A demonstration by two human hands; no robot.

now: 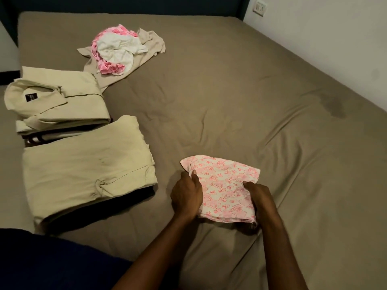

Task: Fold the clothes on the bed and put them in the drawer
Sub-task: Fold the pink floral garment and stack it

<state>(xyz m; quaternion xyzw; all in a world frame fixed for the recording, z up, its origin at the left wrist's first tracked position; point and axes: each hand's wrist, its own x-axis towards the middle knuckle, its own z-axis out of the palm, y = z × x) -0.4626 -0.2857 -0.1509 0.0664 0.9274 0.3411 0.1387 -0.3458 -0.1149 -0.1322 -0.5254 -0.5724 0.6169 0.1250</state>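
Note:
A small white garment with a pink flower print (225,185) lies folded on the bed near the front. My left hand (186,194) grips its left edge, fingers curled under the cloth. My right hand (259,197) holds its right side, thumb on top. To the left lie a folded cream shirt (56,101) with its collar showing and, nearer, folded cream trousers (83,170). A loose heap of pink, white and beige clothes (121,51) sits at the back left. No drawer is in view.
The bed (251,101) has a wrinkled brown sheet with a dark stain at the right. A white wall with a socket (259,8) runs along the right side. Dark blue fabric (52,260) fills the lower left corner.

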